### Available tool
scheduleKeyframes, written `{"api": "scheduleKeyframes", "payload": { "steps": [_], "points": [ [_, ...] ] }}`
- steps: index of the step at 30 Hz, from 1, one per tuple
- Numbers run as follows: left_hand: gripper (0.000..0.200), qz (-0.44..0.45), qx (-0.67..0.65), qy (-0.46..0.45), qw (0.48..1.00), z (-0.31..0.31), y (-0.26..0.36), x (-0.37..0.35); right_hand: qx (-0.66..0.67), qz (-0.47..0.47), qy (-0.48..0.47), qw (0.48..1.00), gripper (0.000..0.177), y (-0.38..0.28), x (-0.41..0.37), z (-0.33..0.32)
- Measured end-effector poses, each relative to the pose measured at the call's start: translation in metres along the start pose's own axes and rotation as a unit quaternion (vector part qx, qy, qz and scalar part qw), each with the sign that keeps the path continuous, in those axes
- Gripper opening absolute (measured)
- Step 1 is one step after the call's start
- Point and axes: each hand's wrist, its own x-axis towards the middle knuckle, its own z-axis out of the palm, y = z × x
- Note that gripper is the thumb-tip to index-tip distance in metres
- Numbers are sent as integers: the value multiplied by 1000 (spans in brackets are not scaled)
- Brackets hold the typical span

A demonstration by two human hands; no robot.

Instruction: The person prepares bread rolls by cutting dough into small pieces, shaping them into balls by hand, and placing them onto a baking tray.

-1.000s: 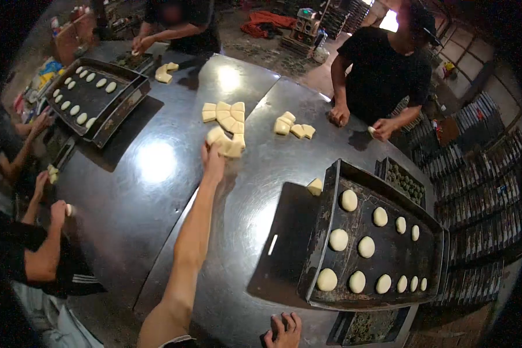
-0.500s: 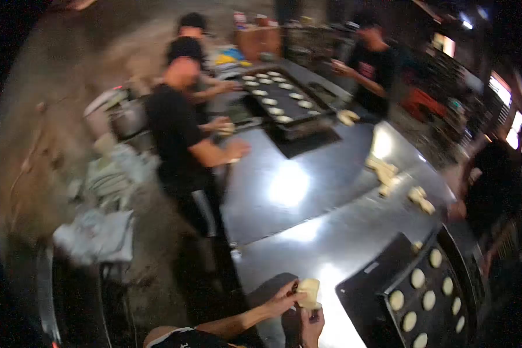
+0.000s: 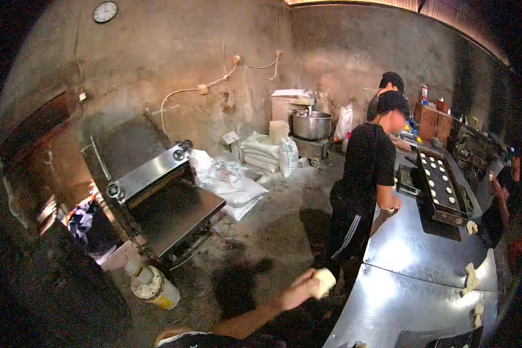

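Our left hand [image 3: 298, 292] is closed around a dough piece [image 3: 323, 282], held in the air just off the near edge of the table [image 3: 412, 272] — the right hand we can't see. Out on the table, cut pieces [image 3: 471, 277] lie unshaped. The far tray [image 3: 449, 217] carries rows of rounds [image 3: 441, 177] beside a co-worker [image 3: 365, 174] — plenty shaped, we'd judge, with more left.

Dim bakery workroom with bare, stained walls and a dusty floor.
A round clock [image 3: 105, 11] hangs high on the rough wall [image 3: 174, 52], with loose cable [image 3: 185, 91] running to a socket. A steel machine [image 3: 151, 174] stands at the left, white sacks [image 3: 232, 180] lie on the concrete floor [image 3: 272, 226], a mixer bowl [image 3: 311, 124] sits near the corner, and light glares on the steel surface [image 3: 423, 255].
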Motion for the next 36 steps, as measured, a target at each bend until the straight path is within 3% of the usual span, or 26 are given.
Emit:
{"api": "scheduleKeyframes", "payload": {
  "steps": [1, 2, 3, 4, 5, 6, 8, 10, 12, 14, 16, 17, 18, 19, 21, 22, 23, 24, 25, 26, 28, 29, 30, 31, 32, 36],
  "points": [
    [27, -45, 21, -28, 998, 0, -14, -16, 80, 39, -108, 990, 57, 0, 1, -14],
    [27, -92, 43, -56, 993, 19, -20, -34, 82, 38, -106, 990, 57, -15, 4, -40],
    [28, -111, 119, -108, 981, 35, -28, -49, 399, 133, -213, 882, 56, -34, 4, -66],
    [28, -129, 194, -160, 959, 45, -39, -63, 665, 209, -290, 656, 55, -40, 0, -80],
    [31, -112, 230, -198, 946, 48, -62, -75, 746, 195, -370, 518, 54, -34, -3, -82],
    [33, -94, 264, -235, 931, 51, -80, -83, 752, 215, -384, 491, 52, -23, -19, -56],
    [36, -109, 334, -278, 894, 75, -70, -90, 666, 125, -322, 661, 48, -52, -19, -108],
    [34, -164, 348, -260, 886, 80, -67, -96, 679, 129, -289, 662, 40, -52, -28, -109],
    [32, -173, 373, -252, 876, 71, -74, -96, 600, 112, -316, 726, 35, -33, -38, -91],
    [31, -133, 362, -169, 907, 42, -86, -88, 548, 132, -231, 793, 28, -9, -50, -58],
    [35, -50, 367, -68, 927, 6, -83, -67, 527, 158, -154, 821, 29, 7, -39, -84],
    [39, -99, 370, 3, 924, 5, -67, -62, 522, 171, -149, 822, 29, 6, -28, -95],
    [42, -67, 389, -14, 919, -10, -65, -55, 549, 177, -113, 809, 31, 5, -18, -109],
    [39, -115, 375, -19, 920, -4, -53, -48, 571, 190, -76, 795, 32, 14, -20, -117],
    [36, -144, 335, -58, 930, 24, -40, -40, 600, 215, -121, 761, 28, 35, -14, -71],
    [31, -133, 320, -92, 934, 22, -54, -36, 520, 214, -49, 825, 40, 32, -20, -52],
    [32, -181, 275, -113, 938, 37, -60, -36, 203, 90, -18, 975, 46, 47, -36, -30],
    [33, -233, 232, -134, 935, 52, -67, -34, 254, 183, -76, 947, 47, 22, -19, -66],
    [34, -260, 247, -169, 918, 57, -83, -34, 317, 139, -24, 938, 48, 20, -20, -68],
    [34, -287, 261, -207, 898, 64, -100, -33, 472, 213, -83, 851, 43, 8, -15, -83],
    [36, -331, 255, -287, 862, 110, -112, -41, 588, 316, -177, 723, 35, -2, -20, -86],
    [37, -351, 252, -304, 849, 124, -125, -45, 571, 348, -168, 725, 36, -3, -29, -80],
    [38, -366, 249, -320, 838, 136, -138, -50, 526, 354, -61, 771, 34, -9, -35, -77],
    [40, -353, 219, -313, 854, 138, -150, -59, 555, 389, -29, 735, 32, -14, -45, -71],
    [42, -335, 189, -300, 873, 140, -161, -65, 478, 370, 41, 795, 32, -18, -49, -79],
    [47, -394, 206, -382, 810, 167, -174, -75, 458, 465, 110, 750, 30, -12, -71, -116]
  ]
}}
